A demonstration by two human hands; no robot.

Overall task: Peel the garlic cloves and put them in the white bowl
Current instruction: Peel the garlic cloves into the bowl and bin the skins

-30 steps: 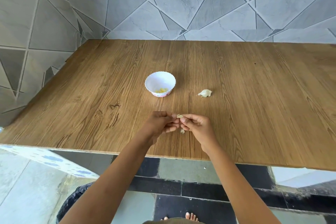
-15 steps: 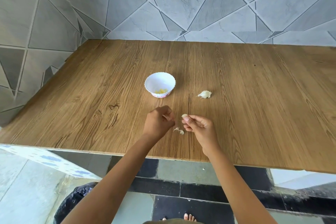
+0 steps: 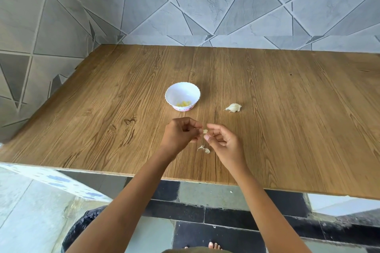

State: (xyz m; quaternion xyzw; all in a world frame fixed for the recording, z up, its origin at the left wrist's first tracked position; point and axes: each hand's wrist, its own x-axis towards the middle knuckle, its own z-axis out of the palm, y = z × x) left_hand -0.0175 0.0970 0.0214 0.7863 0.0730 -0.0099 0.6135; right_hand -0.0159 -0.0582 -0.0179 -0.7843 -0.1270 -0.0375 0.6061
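- The right hand (image 3: 225,142) has its fingers (image 3: 213,127) curled, with thumb and forefinger pinching a small garlic clove (image 3: 205,131) above the desk (image 3: 287,129), near the middle of its near edge.
- The left hand (image 3: 180,134) has curled fingers (image 3: 193,125) whose tips are just beside the clove; whether they grip its skin cannot be told.
- The step in hand looks like stripping the skin. Next comes a fine pinch-and-pull, then a carry to the bowl.
- Peel scraps (image 3: 204,149) lie under the hands.
- The white bowl (image 3: 170,92), toward the desk's middle, holds peeled cloves (image 3: 184,103); an unpeeled garlic piece (image 3: 233,107) lies to its right.
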